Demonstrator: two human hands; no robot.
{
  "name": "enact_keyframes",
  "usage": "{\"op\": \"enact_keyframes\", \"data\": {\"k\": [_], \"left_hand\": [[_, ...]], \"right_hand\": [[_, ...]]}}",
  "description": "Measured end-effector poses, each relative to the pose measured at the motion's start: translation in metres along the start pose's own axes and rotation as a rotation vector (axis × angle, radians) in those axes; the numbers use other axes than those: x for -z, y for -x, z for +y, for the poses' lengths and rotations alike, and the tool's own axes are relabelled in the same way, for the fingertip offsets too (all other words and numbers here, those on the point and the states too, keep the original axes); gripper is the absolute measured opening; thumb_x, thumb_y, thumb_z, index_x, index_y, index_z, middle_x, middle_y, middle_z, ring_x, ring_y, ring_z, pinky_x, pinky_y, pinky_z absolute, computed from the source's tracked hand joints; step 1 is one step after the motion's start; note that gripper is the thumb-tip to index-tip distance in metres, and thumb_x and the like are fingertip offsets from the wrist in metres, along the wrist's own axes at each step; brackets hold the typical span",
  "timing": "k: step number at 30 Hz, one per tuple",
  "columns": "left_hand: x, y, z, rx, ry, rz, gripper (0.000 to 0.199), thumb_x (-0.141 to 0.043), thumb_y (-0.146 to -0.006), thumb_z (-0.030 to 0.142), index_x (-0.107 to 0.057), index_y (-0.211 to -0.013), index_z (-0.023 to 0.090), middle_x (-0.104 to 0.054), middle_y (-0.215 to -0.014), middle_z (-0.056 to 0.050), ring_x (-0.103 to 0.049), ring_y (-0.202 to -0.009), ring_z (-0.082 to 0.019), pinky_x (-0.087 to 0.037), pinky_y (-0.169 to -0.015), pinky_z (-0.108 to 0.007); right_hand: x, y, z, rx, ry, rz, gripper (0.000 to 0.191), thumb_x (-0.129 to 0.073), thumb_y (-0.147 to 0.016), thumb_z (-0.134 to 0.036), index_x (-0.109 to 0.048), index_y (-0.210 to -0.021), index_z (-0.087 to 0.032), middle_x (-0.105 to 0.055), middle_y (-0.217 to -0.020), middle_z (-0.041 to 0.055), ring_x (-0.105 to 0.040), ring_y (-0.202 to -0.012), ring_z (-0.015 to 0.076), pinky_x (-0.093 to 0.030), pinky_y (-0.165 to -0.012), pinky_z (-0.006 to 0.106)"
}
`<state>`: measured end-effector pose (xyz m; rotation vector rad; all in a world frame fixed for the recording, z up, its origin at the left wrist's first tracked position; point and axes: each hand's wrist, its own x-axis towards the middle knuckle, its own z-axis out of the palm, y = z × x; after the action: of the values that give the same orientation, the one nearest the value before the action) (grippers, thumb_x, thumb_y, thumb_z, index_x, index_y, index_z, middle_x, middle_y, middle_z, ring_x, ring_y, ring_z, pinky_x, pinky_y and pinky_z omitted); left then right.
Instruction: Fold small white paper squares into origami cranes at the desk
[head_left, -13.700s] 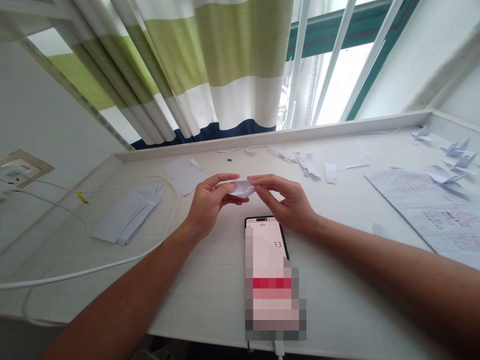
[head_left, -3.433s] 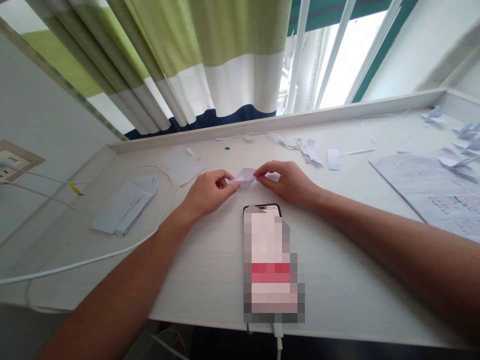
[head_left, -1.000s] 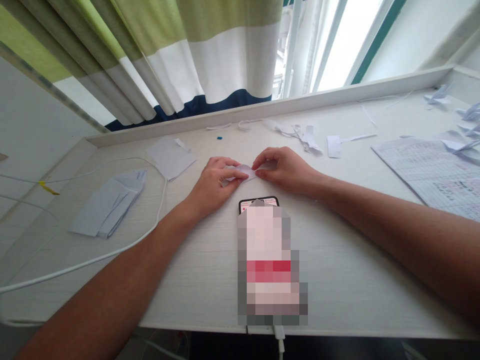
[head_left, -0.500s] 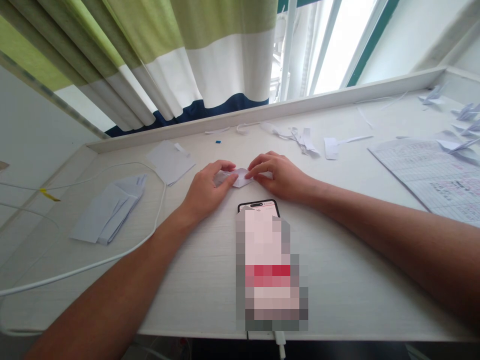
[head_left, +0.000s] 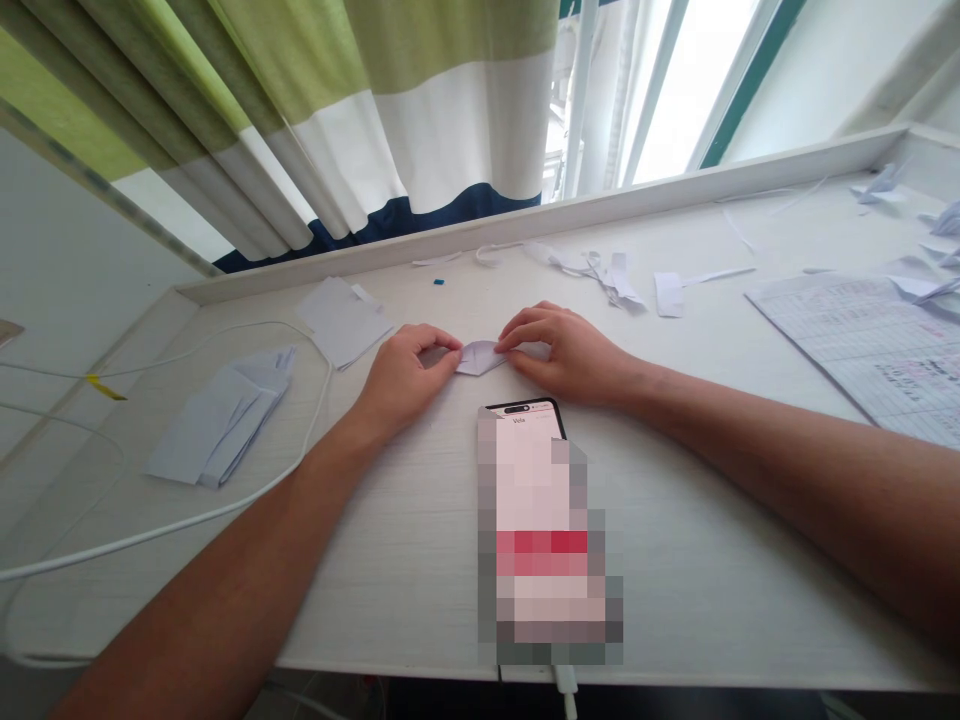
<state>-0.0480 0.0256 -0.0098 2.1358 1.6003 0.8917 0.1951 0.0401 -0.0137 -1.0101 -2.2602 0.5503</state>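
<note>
A small folded piece of white paper (head_left: 478, 358) lies on the white table (head_left: 675, 520) between my hands. My left hand (head_left: 409, 375) pinches its left end between thumb and fingertips. At the right end, my right hand (head_left: 566, 352) rests on the table with its fingers bent, the fingertips and thumb closed on the paper and covering part of it. Just below the paper lies a phone (head_left: 534, 490) with a lit screen, mostly blurred out, a white cable plugged into its lower end.
Folded papers (head_left: 225, 415) and flat sheets (head_left: 345, 320) lie at left, crossed by a white cable (head_left: 319, 425). Paper scraps (head_left: 619, 280) sit behind my right hand. A written-on lined sheet (head_left: 892, 340) and folded pieces (head_left: 881, 188) are at right. A curtain (head_left: 450, 110) hangs behind.
My left hand has shifted slightly left to the paper's end, and its thumb and fingertips have come together there. More of the paper shows. The view has shifted a little.
</note>
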Motion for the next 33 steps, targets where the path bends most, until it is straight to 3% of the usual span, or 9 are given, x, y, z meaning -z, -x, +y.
{"op": "enact_keyframes", "data": {"k": [7,13,18,24,27,33], "left_hand": [[0.001,-0.001,-0.003,0.011,0.019,0.003,0.015,-0.072,-0.084,0.030,-0.081,-0.093,0.023,-0.081,-0.096,-0.004,-0.070,-0.092,-0.023,-0.055,-0.084,-0.037],[0.000,0.000,-0.004,-0.090,0.043,-0.007,0.015,-0.070,-0.087,0.026,-0.082,-0.095,0.024,-0.082,-0.103,-0.004,-0.071,-0.102,-0.023,-0.054,-0.092,-0.039],[-0.001,0.000,-0.002,-0.058,0.030,-0.009,0.014,-0.070,-0.087,0.029,-0.082,-0.093,0.024,-0.082,-0.101,-0.004,-0.072,-0.100,-0.023,-0.055,-0.092,-0.038],[-0.003,0.000,0.004,0.020,0.040,0.012,0.011,-0.075,-0.085,0.033,-0.079,-0.085,0.023,-0.079,-0.089,-0.002,-0.065,-0.074,-0.018,-0.054,-0.072,-0.032],[-0.005,0.001,0.008,0.022,0.088,-0.010,0.013,-0.075,-0.086,0.035,-0.078,-0.085,0.022,-0.076,-0.081,-0.001,-0.060,-0.064,-0.015,-0.049,-0.063,-0.030],[-0.014,0.007,0.022,-0.030,0.093,-0.044,0.013,-0.074,-0.088,0.036,-0.076,-0.086,0.023,-0.068,-0.067,0.003,-0.057,-0.059,-0.014,-0.048,-0.063,-0.031]], "right_hand": [[0.000,-0.001,-0.001,-0.010,0.030,0.004,0.020,-0.064,-0.093,-0.019,-0.084,-0.095,-0.021,-0.082,-0.110,0.0081,-0.069,-0.110,0.0298,-0.053,-0.100,0.046],[-0.001,0.000,-0.003,0.054,0.108,-0.025,0.025,-0.059,-0.101,-0.019,-0.083,-0.099,-0.023,-0.081,-0.127,0.0042,-0.065,-0.131,0.0300,-0.045,-0.112,0.049],[-0.001,0.000,-0.006,0.052,0.143,-0.059,0.026,-0.057,-0.102,-0.021,-0.082,-0.101,-0.021,-0.082,-0.121,0.0071,-0.069,-0.121,0.0296,-0.044,-0.108,0.048],[-0.001,0.000,-0.006,-0.034,0.069,0.014,0.020,-0.064,-0.100,-0.032,-0.077,-0.110,-0.021,-0.081,-0.114,0.0099,-0.071,-0.110,0.0286,-0.048,-0.100,0.044],[-0.001,-0.001,-0.007,-0.071,0.007,0.017,0.019,-0.065,-0.099,-0.036,-0.077,-0.105,-0.021,-0.081,-0.107,0.0089,-0.072,-0.103,0.0276,-0.050,-0.094,0.041],[0.003,-0.002,-0.012,-0.180,-0.049,0.043,0.015,-0.072,-0.088,-0.026,-0.079,-0.100,-0.020,-0.078,-0.093,0.0060,-0.071,-0.090,0.0239,-0.049,-0.083,0.036]]}}
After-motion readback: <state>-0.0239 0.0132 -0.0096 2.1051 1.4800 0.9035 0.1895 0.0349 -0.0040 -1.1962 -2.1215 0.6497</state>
